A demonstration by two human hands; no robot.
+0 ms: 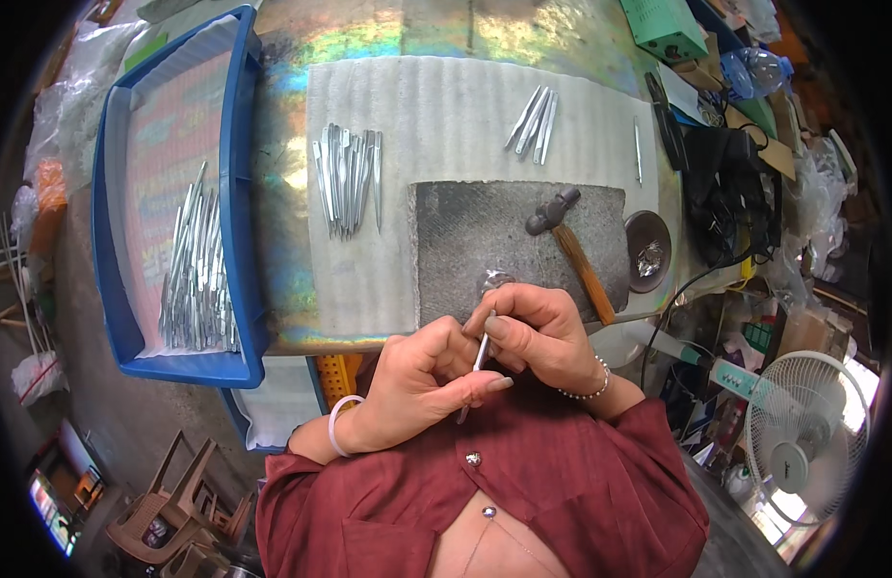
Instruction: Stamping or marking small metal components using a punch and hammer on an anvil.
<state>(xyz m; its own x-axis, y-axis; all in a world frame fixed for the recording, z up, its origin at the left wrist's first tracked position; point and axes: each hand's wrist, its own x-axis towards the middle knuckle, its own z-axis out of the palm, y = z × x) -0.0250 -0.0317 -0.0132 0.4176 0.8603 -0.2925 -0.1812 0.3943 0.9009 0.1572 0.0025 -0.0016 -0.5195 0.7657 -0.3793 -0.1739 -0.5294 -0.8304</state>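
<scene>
Close to my chest, at the table's front edge, both hands come together around a slim silvery metal piece. My left hand pinches its lower part between thumb and curled fingers. The fingertips of my right hand grip its upper end. Just beyond them, on a dark rectangular pad, sits a small shiny round object, partly covered by my fingers. A hammer with a wooden handle lies on the pad's right side. Similar slim metal pieces lie in a bundle and a smaller group.
A blue tray at the left holds a heap of such pieces. White foam sheet covers the tabletop's middle. At the right are a dark round dish, one lone piece, a black cable and a white fan.
</scene>
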